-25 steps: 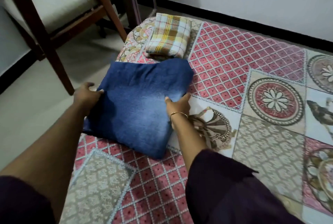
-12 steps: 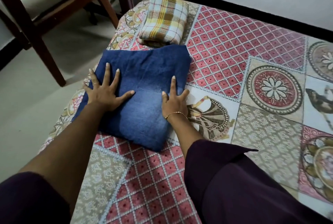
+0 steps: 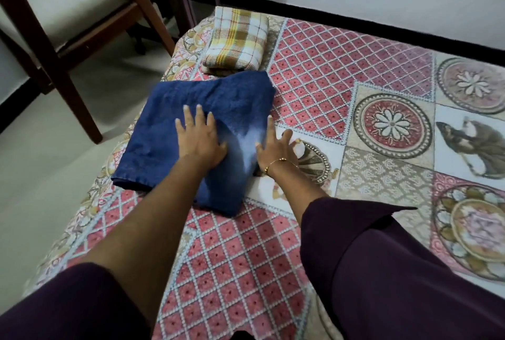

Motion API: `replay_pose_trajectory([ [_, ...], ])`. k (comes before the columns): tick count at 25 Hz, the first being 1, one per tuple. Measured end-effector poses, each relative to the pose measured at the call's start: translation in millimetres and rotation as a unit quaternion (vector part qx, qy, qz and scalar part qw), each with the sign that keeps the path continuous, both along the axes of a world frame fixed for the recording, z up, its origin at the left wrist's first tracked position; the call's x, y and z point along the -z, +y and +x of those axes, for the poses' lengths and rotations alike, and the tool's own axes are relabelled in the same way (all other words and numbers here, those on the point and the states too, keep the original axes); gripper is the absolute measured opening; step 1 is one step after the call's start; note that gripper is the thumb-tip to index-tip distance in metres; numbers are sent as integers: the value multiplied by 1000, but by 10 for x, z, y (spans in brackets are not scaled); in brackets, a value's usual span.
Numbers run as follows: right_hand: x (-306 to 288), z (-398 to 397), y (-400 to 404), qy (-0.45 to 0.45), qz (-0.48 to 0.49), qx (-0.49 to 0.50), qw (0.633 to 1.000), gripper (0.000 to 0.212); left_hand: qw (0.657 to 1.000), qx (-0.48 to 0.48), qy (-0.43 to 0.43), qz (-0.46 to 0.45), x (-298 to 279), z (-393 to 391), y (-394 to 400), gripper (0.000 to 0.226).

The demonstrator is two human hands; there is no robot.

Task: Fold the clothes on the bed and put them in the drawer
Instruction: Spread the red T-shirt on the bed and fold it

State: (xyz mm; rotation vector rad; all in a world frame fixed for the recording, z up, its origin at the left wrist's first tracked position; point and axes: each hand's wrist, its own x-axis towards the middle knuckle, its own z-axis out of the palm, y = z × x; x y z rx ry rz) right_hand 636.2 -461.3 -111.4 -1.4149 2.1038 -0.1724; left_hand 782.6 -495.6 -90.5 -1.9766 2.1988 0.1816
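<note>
So the jeans (image 3: 191, 132) sit folded under the flat left hand (image 3: 200, 139), right hand (image 3: 276, 147) spread open at their right edge, half on the bed (image 3: 246, 257). Denim's probably heavy and floppy (thick stack), so I'd scoop from both sides underneath. Plaid cloth (image 3: 236, 39) lies just beyond the fingertips.

The bed (image 3: 314, 110) is covered by a patterned sheet of red lattice squares, flower roundels and beige panels, and its left edge runs beside the pale floor (image 3: 54, 175). A folded blue denim cloth (image 3: 169, 126) lies flat near that left edge, and just beyond it, at the far corner, lies a folded checked cloth (image 3: 236, 39) in yellow, brown and white, the two nearly touching. The right hand (image 3: 276, 148) rests with spread fingers partly on the sheet, at the denim's right edge, and the left hand (image 3: 200, 140) lies flat on the denim.
</note>
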Motion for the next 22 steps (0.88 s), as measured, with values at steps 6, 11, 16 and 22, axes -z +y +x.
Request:
replay_pose_trajectory([
  [6, -735, -1129, 442, 97, -40, 39, 994, 65, 993, 108, 35, -25, -773, -1133, 340, 72],
  [11, -1653, -2167, 1028, 141, -132, 75, 978, 61, 980, 174, 63, -76, -1505, -2192, 900, 68],
  [16, -2527, -3246, 1989, 174, -191, 92, 962, 61, 959, 227, 81, -149, -2281, -3385, 1731, 64],
  [22, -3258, -4478, 3238, 207, -217, 108, 948, 60, 927, 291, 130, -196, -2948, -4748, 2716, 63],
])
